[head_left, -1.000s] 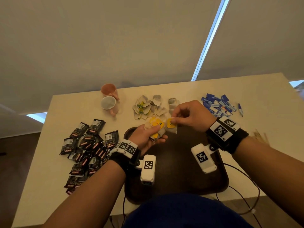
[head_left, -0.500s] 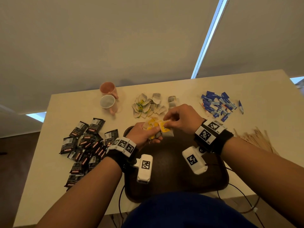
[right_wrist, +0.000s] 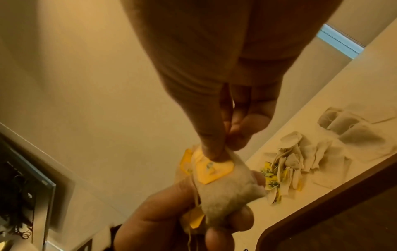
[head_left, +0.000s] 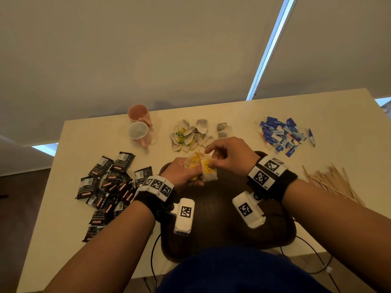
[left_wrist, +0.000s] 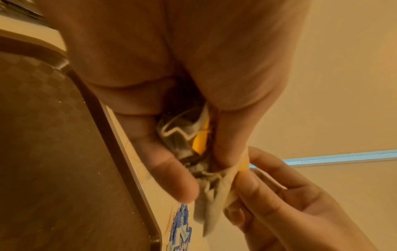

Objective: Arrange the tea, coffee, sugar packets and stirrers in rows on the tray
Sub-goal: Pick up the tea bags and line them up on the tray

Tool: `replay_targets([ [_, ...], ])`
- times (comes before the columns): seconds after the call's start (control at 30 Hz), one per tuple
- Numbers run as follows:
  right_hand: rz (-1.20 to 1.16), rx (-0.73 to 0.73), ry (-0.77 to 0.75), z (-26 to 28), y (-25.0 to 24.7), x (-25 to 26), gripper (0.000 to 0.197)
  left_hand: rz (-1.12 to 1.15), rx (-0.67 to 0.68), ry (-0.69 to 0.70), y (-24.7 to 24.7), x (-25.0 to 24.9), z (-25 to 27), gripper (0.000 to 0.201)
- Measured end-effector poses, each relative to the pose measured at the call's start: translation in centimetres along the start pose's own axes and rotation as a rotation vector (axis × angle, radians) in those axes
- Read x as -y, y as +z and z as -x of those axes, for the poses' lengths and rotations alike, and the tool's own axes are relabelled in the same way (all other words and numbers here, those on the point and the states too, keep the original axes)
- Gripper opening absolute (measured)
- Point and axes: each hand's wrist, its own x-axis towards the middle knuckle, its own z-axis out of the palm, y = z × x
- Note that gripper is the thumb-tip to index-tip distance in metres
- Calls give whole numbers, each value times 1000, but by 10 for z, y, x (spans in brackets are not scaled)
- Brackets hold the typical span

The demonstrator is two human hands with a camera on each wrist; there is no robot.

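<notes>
My left hand (head_left: pixel 186 172) grips a bunch of tea bags (head_left: pixel 195 163) with yellow tags over the far edge of the dark brown tray (head_left: pixel 222 229). My right hand (head_left: pixel 213 153) pinches the top corner of one tea bag (head_left: pixel 209 172) in that bunch. In the right wrist view thumb and forefinger pinch that tea bag (right_wrist: pixel 223 183) at its yellow tag, with the left hand (right_wrist: pixel 182 212) below. The left wrist view shows the bunch of tea bags (left_wrist: pixel 189 141) inside the curled left hand, and the right hand (left_wrist: pixel 268 195) holding the bag's edge. Loose tea bags (head_left: pixel 190 134) lie beyond the tray.
Black coffee sachets (head_left: pixel 108 187) are scattered left of the tray. Blue sugar packets (head_left: pixel 281 134) lie at the far right, wooden stirrers (head_left: pixel 332 182) to the tray's right. Two pink cups (head_left: pixel 139 125) stand at the far left. Cables hang off the near table edge.
My right hand has come in toward the left hand and now pinches a tea bag in the bunch. Both hands stay over the tray's far edge.
</notes>
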Motion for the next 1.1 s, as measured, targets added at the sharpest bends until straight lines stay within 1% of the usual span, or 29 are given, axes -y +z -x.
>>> replay_targets([
  [0.03,8,4,6,-2,1,-1,22,6,13,0,-1,1,0,14],
  [0.13,-14,19,19,-8,5,-3,12,82,34,-20,-5,4,2,34],
  [0.17,-26,18,27,-9,7,-4,11,122,40,-27,-6,4,3,34],
  [0.27,-28,32,58,-16,11,-10,10,212,14,-30,-11,6,3,19],
  [0.4,-86,77,85,-26,17,-18,10,256,-75,-47,-19,14,0,19],
  [0.5,-200,109,154,-34,26,-23,12,254,-132,-48,-24,20,-2,17],
  [0.57,-208,124,172,-40,31,-26,13,267,-169,-38,-28,23,-3,17],
  [0.67,-205,139,194,-50,39,-32,12,263,-165,-35,-39,30,-6,20],
  [0.73,-189,132,227,-57,42,-37,9,244,-174,-57,-49,35,-9,21],
  [0.8,-132,121,249,-63,46,-42,8,235,-234,-81,-55,39,-11,22],
  [0.9,19,129,266,-75,56,-47,11,254,-337,-89,-63,43,-15,18],
  [1.0,92,199,291,-88,72,-47,8,238,-381,-95,-70,45,-17,16],
  [1.1,125,266,262,-99,90,-42,9,237,-400,-95,-78,47,-21,16],
])
